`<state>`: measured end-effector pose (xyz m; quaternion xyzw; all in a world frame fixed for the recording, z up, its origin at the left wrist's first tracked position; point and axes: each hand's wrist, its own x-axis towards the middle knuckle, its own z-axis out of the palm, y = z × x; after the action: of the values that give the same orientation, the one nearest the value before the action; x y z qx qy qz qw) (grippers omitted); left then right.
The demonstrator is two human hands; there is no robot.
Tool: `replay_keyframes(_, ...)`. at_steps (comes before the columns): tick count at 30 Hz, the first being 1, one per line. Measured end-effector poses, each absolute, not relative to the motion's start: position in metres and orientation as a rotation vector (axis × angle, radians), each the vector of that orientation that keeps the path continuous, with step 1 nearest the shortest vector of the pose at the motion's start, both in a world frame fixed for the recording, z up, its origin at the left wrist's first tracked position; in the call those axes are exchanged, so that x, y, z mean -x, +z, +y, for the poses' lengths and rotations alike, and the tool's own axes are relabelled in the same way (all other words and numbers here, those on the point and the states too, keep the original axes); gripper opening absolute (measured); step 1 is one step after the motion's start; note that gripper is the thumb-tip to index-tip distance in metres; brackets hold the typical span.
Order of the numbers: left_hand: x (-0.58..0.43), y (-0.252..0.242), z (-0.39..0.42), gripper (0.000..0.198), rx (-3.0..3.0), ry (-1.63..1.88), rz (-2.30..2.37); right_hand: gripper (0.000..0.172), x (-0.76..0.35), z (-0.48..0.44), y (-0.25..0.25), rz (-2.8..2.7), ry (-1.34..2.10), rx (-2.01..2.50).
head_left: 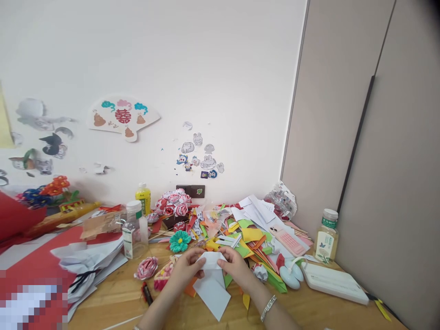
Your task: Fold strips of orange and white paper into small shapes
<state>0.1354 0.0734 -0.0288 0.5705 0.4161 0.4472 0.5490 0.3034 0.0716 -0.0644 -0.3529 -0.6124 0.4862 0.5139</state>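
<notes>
Between my two hands is a folded piece of white paper, pinched at its left and right edges just above the table. My left hand grips its left side, thumb on the near face and fingers behind. On the right side my right hand pinches it the same way; a silvery bracelet circles that wrist. Below the folded part, a white flap with a pointed lower end hangs toward me. Whether that flap is the same sheet I cannot tell. A teal flower lies just beyond my left hand.
Coloured paper scraps heap behind my hands. Left are a pink-and-white paper rose, a dark marker, a clear bottle and red paper. Right are a white flat device and a labelled bottle near the cabinet.
</notes>
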Motion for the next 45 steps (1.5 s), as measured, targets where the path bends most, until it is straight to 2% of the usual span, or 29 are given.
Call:
replay_keyframes(4, -0.133, -0.028, 0.074, 0.041, -1.36, 1.104, 0.99, 0.036, -0.305, 0.07, -0.061, -1.421, 1.284, 0.812)
replay_keyframes(15, -0.132, -0.028, 0.073, 0.051, -1.373, 0.93, 1.009, 0.031, -0.307, 0.071, -0.059, -1.446, 1.281, 0.82)
replay_keyframes(20, -0.129, -0.022, 0.071, 0.056, -1.327, 0.945, 0.95, 0.036, -0.307, 0.07, -0.057, -1.392, 1.269, 0.789)
replay_keyframes(27, -0.127, -0.023, 0.072, 0.043, -1.358, 0.978, 0.904, 0.031, -0.304, 0.07, -0.054, -1.351, 1.192, 0.781)
replay_keyframes(34, -0.131, -0.02, 0.068, 0.043, -1.309, 0.925, 0.904, 0.027, -0.304, 0.071, -0.056, -1.395, 1.122, 0.798)
replay_keyframes(39, -0.138, -0.022, 0.065, 0.041, -1.339, 0.847, 1.081, 0.026, -0.304, 0.067, -0.053, -1.503, 0.998, 0.841)
replay_keyframes(45, -0.14, -0.017, 0.061, 0.033, -1.357, 0.852, 1.104, 0.023, -0.304, 0.057, -0.047, -1.658, 0.893, 0.899)
